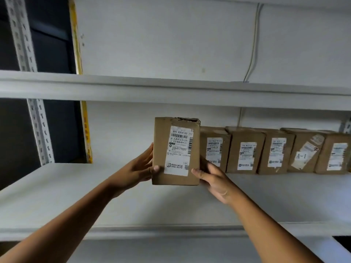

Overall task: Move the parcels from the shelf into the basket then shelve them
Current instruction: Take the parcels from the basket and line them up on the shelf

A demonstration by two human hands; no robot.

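I see the left hand [138,168] and right hand [210,176] clasping an upright brown box [176,150] by its sides above the white shelf [76,186], hiding part of the nearest of five boxes [214,149] whose labels blur.

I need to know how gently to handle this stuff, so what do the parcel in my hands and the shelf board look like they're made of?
The parcel looks like brown corrugated cardboard, matte, with a torn, crushed top edge and glossy white paper labels. The shelf board appears to be painted or coated metal, smooth pale grey with a rolled front lip, though the look alone can't rule out laminate. Both the left hand and the right hand hold the parcel.
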